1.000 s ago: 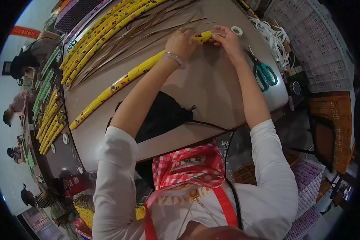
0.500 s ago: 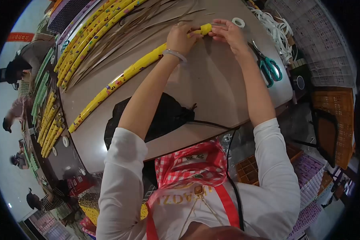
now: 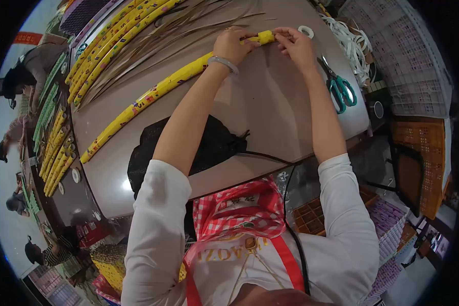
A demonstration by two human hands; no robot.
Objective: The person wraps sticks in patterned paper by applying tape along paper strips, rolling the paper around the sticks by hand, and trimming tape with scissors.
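A long yellow patterned tube (image 3: 153, 95) lies slantwise over the table. Near its far right end my left hand (image 3: 232, 47) is wrapped round it, a bangle on the wrist. At the tube's tip, the fingers of my right hand (image 3: 297, 47) are bent close together; whatever they may pinch there is too small to make out. A small white tape roll (image 3: 306, 31) sits just beyond my right hand. Teal-handled scissors (image 3: 340, 91) lie to the right of my right forearm. Below the tube rests a black cloth bag (image 3: 209, 145), partly hidden by my left forearm.
Brown strips (image 3: 153, 48) and more yellow tubes (image 3: 115, 43) lie at the upper left of the table. White strips (image 3: 348, 43) are heaped beyond the right edge. Several people are at the far left, beside green and yellow tubes. An orange basket (image 3: 419, 153) stands at the right.
My left hand stays on the tube near its end. My right hand's fingers have drawn in at the tip, and the view has shifted slightly.
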